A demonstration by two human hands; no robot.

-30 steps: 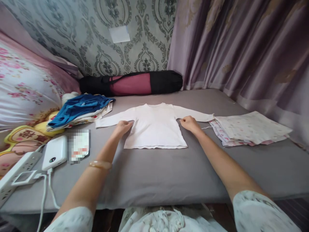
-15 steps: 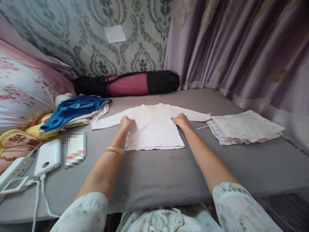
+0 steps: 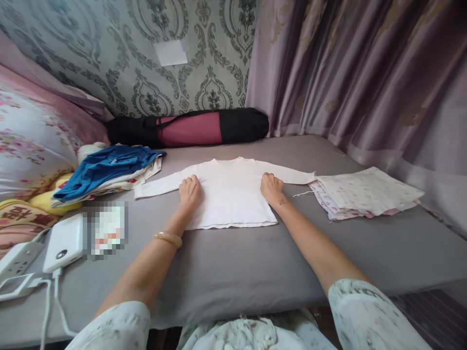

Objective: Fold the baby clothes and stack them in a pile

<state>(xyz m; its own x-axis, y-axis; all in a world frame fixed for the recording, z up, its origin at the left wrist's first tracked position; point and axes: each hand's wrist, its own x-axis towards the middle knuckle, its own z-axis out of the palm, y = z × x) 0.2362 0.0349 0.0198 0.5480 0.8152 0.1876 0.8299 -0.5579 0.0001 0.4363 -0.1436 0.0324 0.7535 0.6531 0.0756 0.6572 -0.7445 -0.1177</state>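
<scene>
A small white long-sleeved shirt (image 3: 231,194) lies spread on the grey bed sheet, its neck away from me and its sleeves stretched out to both sides. My left hand (image 3: 190,190) is closed on the shirt's left side, just below the sleeve. On the opposite side my right hand (image 3: 272,187) is curled into a fist at the matching spot, gripping the fabric. Both sets of fingertips are tucked out of sight. The right sleeve's cuff reaches a stack of folded patterned clothes (image 3: 368,189).
At left lie a pile with a blue garment (image 3: 109,167), a white power bank (image 3: 64,243), a power strip (image 3: 20,260) with cables, and a blurred item (image 3: 107,231). A black and maroon long bag (image 3: 189,127) rests along the wall. A curtain (image 3: 328,68) hangs at right.
Both hands have turned so their knuckles face up, and the fingers have curled in at the shirt's sides. The shirt stays nearly in place; the view has shifted slightly.
</scene>
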